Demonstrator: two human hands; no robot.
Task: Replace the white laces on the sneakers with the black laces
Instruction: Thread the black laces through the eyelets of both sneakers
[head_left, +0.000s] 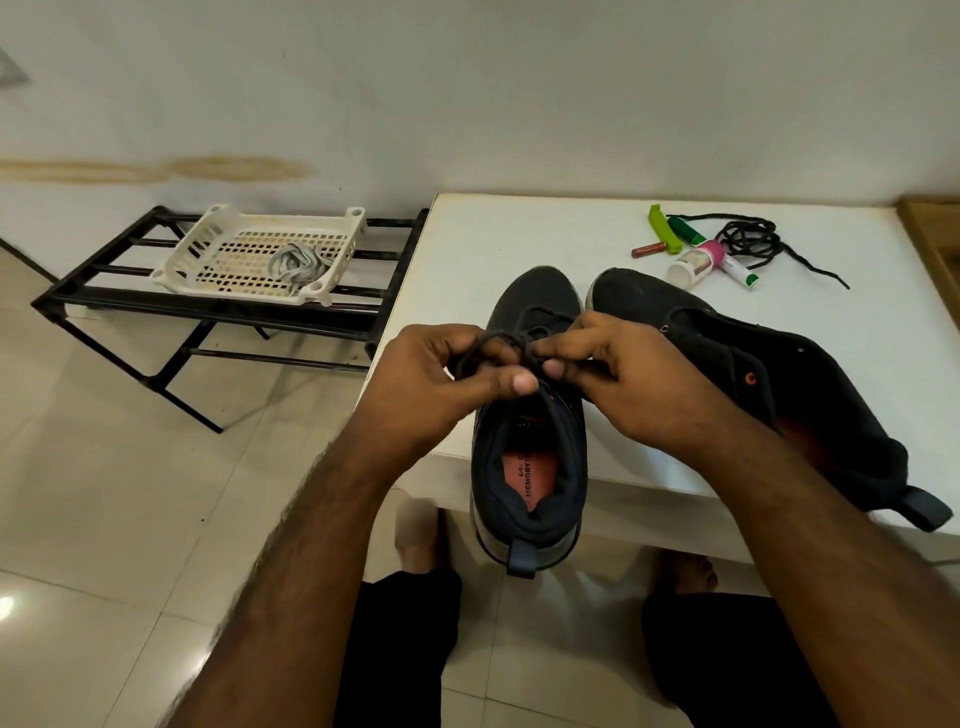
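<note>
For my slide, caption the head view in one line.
Both hands, left hand and right hand, tie the black lace on the near sneaker; a spare black lace lies on the white table.

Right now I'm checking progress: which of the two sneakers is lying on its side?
The right-hand sneaker, unlaced and tipped over on the table. The other sneaker stands upright between both hands.

head view: single camera worn on the person's head | faces forward and steeply down | close above both hands, left hand (441, 374) and right hand (618, 374), at the white table's (519, 234) near edge | wide angle takes in floor and wall | no second view
</note>
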